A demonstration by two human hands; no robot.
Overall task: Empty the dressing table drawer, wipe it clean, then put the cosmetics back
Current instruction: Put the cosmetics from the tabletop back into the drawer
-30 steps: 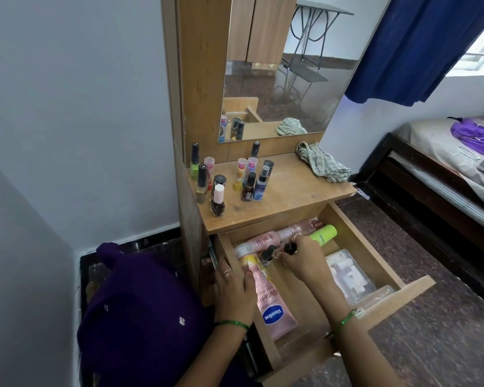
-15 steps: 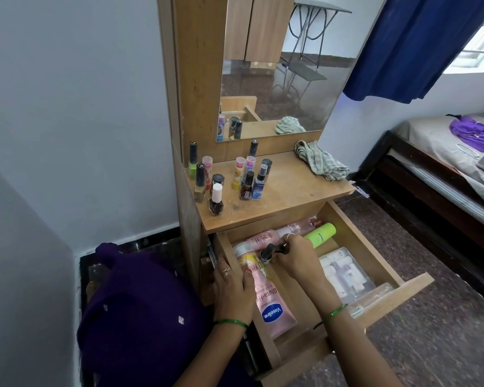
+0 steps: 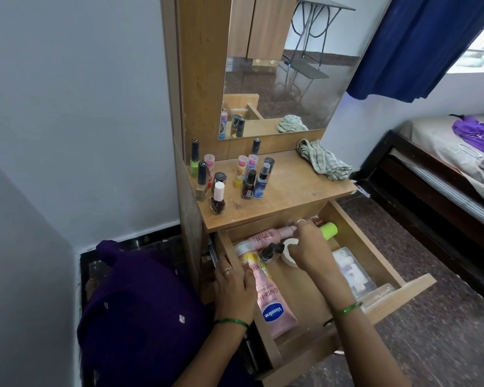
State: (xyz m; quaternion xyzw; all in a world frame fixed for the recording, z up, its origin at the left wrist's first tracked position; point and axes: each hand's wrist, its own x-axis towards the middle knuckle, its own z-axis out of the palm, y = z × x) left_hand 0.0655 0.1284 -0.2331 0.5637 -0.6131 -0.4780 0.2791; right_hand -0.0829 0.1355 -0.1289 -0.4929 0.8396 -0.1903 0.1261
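Right, the drawer (image 3: 375, 244) is pulled well out under the tabletop (image 3: 296, 188) and both my hands are at it. My left hand (image 3: 232, 291) rests on the drawer's left wall, fingers (image 3: 227, 270) curled over the edge and gripping it, thumb against the pink Vaseline lotion bottle (image 3: 274, 305) that lies along that left side, cap end toward me. My right hand (image 3: 308, 247) is deep in the back of the drawer, fingers bent around a small white round jar (image 3: 289, 251), which tilts on its edge there. Just left of the jar lie two little dark dropper bottles (image 3: 271, 251), touching each other. Behind them a slim pink bottle (image 3: 266, 236) lies across the back wall, and a lime-green tube (image 3: 329, 230) pokes out past my knuckles toward the back right corner. Along the right side sits a clear pouch (image 3: 352, 272) of small white items; I can't tell what they are.

Up on the tabletop, a cluster of nail polish bottles (image 3: 227, 180) stands upright near the left edge, and a crumpled checked cloth (image 3: 323, 160) lies at the back right corner, below the mirror (image 3: 285, 79).
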